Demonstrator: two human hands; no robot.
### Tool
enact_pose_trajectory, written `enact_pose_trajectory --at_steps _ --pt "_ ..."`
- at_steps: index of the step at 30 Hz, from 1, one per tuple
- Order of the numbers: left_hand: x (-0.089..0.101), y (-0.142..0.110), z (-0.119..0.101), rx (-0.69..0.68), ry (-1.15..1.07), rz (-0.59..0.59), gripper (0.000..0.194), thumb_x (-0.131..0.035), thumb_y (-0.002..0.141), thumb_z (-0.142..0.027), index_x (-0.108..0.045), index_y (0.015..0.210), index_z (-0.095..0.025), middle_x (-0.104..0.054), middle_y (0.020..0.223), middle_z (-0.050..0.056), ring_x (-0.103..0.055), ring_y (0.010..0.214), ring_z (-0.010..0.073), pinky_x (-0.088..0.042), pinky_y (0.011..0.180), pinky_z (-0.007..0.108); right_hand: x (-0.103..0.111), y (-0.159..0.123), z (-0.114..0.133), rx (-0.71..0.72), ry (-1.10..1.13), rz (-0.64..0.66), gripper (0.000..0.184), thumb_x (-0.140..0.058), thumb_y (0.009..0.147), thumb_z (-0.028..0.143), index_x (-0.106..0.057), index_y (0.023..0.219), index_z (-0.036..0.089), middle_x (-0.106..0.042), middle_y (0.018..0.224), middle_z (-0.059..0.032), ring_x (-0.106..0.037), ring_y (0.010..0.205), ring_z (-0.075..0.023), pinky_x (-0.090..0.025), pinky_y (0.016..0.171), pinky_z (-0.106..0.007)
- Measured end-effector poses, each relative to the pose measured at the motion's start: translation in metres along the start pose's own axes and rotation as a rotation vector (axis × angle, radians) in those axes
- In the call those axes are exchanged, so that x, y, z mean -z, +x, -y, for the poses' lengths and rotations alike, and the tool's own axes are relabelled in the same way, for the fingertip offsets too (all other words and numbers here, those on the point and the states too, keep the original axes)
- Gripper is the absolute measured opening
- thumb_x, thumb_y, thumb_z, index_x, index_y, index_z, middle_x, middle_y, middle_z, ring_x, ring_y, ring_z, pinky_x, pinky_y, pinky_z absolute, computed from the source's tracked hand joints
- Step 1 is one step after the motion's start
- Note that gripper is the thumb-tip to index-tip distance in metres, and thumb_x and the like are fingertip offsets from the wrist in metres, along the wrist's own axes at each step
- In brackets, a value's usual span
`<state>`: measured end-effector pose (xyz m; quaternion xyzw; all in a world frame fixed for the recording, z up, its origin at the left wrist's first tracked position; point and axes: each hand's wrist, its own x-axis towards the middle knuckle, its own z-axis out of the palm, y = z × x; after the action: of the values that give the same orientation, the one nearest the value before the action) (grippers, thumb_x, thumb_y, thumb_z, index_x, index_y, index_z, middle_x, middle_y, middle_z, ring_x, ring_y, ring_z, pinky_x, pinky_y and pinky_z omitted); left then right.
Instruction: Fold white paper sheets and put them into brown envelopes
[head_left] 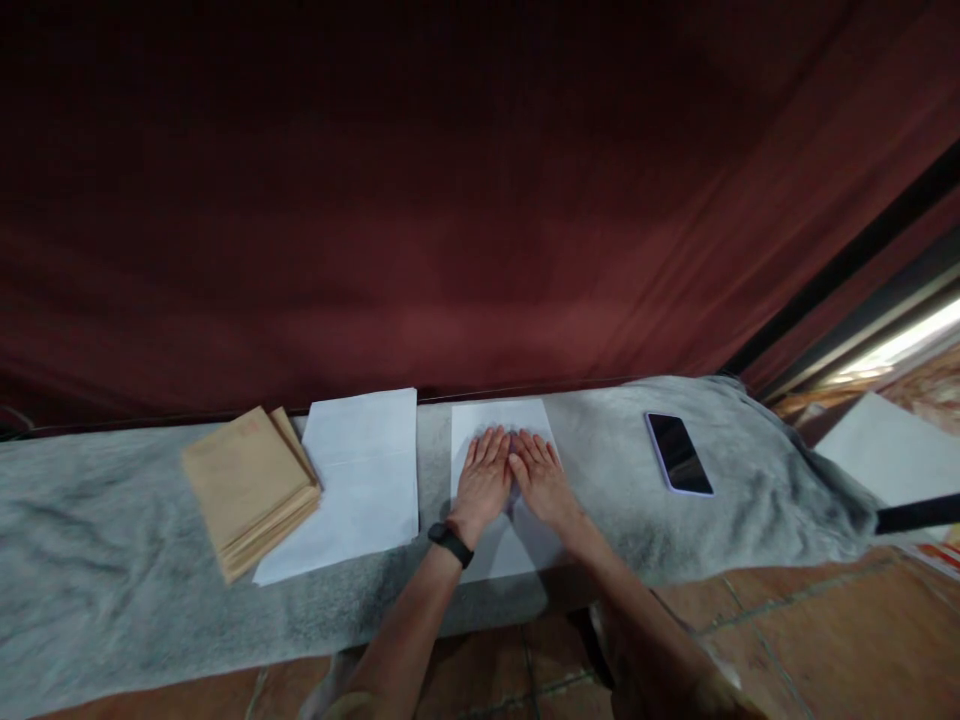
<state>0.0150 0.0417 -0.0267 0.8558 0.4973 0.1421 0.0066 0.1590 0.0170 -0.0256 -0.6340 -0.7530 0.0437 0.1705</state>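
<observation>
A white sheet of paper lies on a grey cloth-covered surface straight in front of me. Both my hands rest flat on it, side by side, with the thumbs close together. My left hand, with a black band on its wrist, has its fingers stretched out toward the far edge of the sheet. My right hand lies just beside it, fingers also extended. Neither hand grips anything. The middle of the sheet is hidden under the palms.
Left of the sheet lies a stack of white paper, partly under a pile of brown envelopes. A phone with a purple edge rests on the grey cloth at the right. A dark red curtain hangs behind.
</observation>
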Motion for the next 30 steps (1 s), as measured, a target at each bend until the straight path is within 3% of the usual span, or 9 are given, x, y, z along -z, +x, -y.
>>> enact_pose_trajectory --at_steps 6,18,27,30 --pt "-0.013 0.015 0.007 0.056 0.006 0.046 0.054 -0.029 0.100 -0.021 -0.044 0.151 -0.015 -0.044 0.158 0.011 -0.035 0.150 0.0258 -0.030 0.122 0.051 -0.016 0.016 0.002 -0.015 0.025 -0.039 0.053 -0.023 0.108 0.036 -0.047 0.151 0.017 -0.049 0.155 -0.0125 -0.039 0.147 -0.0277 -0.030 0.120 -0.054" --pt "-0.011 0.018 0.034 0.178 0.022 0.031 0.055 -0.029 0.100 -0.021 -0.042 0.153 -0.018 -0.040 0.160 0.011 -0.030 0.152 0.0284 -0.033 0.120 0.054 -0.022 0.042 0.023 -0.025 0.022 0.012 0.054 -0.021 0.109 0.039 -0.048 0.150 0.018 -0.045 0.158 -0.0074 -0.037 0.148 -0.0271 -0.020 0.123 -0.052" --pt "-0.009 0.016 0.034 0.283 0.074 0.021 0.058 -0.024 0.104 -0.032 -0.036 0.154 -0.005 -0.033 0.162 0.019 -0.027 0.153 0.0264 -0.024 0.125 0.046 -0.027 0.058 0.033 -0.252 -0.019 -0.042 0.052 -0.031 0.107 0.042 -0.041 0.155 0.023 -0.037 0.162 -0.0088 -0.032 0.149 -0.0329 -0.012 0.122 -0.061" --pt "-0.006 0.015 0.036 0.346 0.082 0.014 0.059 -0.026 0.105 -0.035 -0.035 0.154 -0.003 -0.033 0.162 0.020 -0.028 0.153 0.0263 -0.023 0.125 0.045 -0.028 0.058 0.030 -0.296 -0.045 -0.066 0.053 -0.030 0.107 0.043 -0.040 0.155 0.022 -0.035 0.163 -0.0108 -0.033 0.149 -0.0325 -0.015 0.122 -0.058"
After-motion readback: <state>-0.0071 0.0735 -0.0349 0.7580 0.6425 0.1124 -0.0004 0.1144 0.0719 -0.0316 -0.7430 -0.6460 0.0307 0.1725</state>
